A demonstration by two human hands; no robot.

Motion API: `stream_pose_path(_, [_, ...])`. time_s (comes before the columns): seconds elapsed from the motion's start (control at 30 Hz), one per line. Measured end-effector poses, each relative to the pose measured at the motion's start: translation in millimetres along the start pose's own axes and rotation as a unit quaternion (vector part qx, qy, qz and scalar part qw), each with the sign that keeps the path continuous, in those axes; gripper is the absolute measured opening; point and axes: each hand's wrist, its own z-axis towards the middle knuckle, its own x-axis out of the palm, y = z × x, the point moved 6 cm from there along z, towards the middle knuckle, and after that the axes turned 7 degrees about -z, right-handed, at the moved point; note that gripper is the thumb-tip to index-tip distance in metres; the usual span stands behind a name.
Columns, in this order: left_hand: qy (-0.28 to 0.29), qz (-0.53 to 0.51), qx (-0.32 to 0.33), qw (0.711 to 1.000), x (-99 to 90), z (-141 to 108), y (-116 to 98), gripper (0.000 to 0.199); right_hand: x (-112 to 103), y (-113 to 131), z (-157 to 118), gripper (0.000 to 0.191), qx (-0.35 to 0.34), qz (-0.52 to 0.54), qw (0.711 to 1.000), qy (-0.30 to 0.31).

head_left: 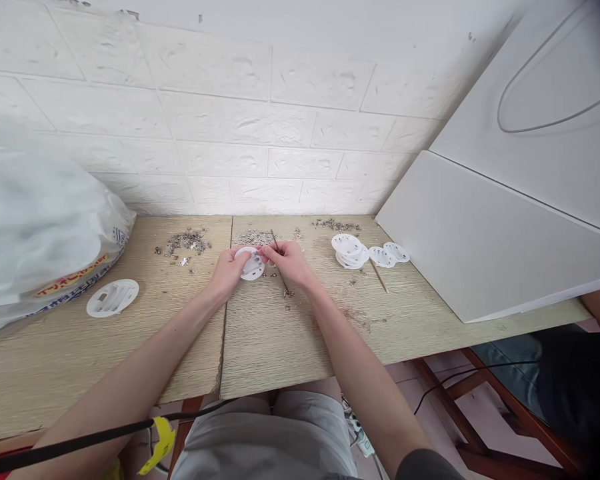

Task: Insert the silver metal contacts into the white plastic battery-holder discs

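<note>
My left hand (227, 275) grips a white round slotted plastic disc (253, 269) by its left side, thumb on the upper face. My right hand (294, 264) is closed around a thin brown stick (283, 279), and its fingertips meet the right edge of the disc. Whether those fingertips also pinch a small metal piece is too small to make out. Beyond both hands lies a pile of small metal pieces (255, 237). A few more metal bits (289, 293) are by the stick's lower end.
Stacked white discs (350, 250) and another thin stick (379, 276) lie to the right, before a white panel (445, 233). At left are a lone disc (111, 298), a metal heap (190, 241) and a big plastic bag (45, 233). A cable (80, 440) crosses below.
</note>
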Motion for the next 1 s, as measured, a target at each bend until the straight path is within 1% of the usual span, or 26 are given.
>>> stream_pose_path(0.1, [0.002,0.015,-0.001,1.0,0.5,-1,-1,0.028,0,2,-1,0.031,-0.01,-0.042,0.999,0.007])
stream_pose_path(0.2, [-0.001,0.017,-0.01,1.0,0.8,-2,-1,0.027,-4,8,-3,0.033,-0.03,-0.116,0.993,-0.002])
stream_pose_path(0.3, [-0.013,0.016,-0.014,1.0,0.2,-2,-2,0.031,-5,18,-6,0.035,-0.08,-0.18,0.98,-0.004])
stream_pose_path(0.4, [-0.016,0.012,-0.015,1.0,0.6,-3,-3,0.041,-4,24,-8,0.028,-0.1,-0.212,0.972,0.005])
stream_pose_path(0.5, [-0.008,-0.003,-0.023,1.0,1.9,-4,-4,0.046,-3,25,-9,0.024,-0.098,-0.21,0.973,0.013])
stream_pose_path(0.63, [-0.011,-0.006,-0.028,1.0,0.9,-5,-3,0.046,-4,22,-8,0.025,-0.087,-0.191,0.978,0.017])
stream_pose_path(0.8, [-0.014,0.011,-0.028,0.999,-1.5,-3,-1,0.044,-6,17,-7,0.03,-0.055,-0.103,0.992,0.045])
stream_pose_path(0.87, [-0.013,0.014,-0.029,0.999,-1.8,-2,0,0.044,-7,16,-6,0.031,-0.043,-0.083,0.994,0.057])
stream_pose_path(1.0, [-0.014,0.027,-0.029,0.999,-1.1,-3,0,0.042,-9,11,-6,0.024,-0.032,-0.109,0.991,0.069])
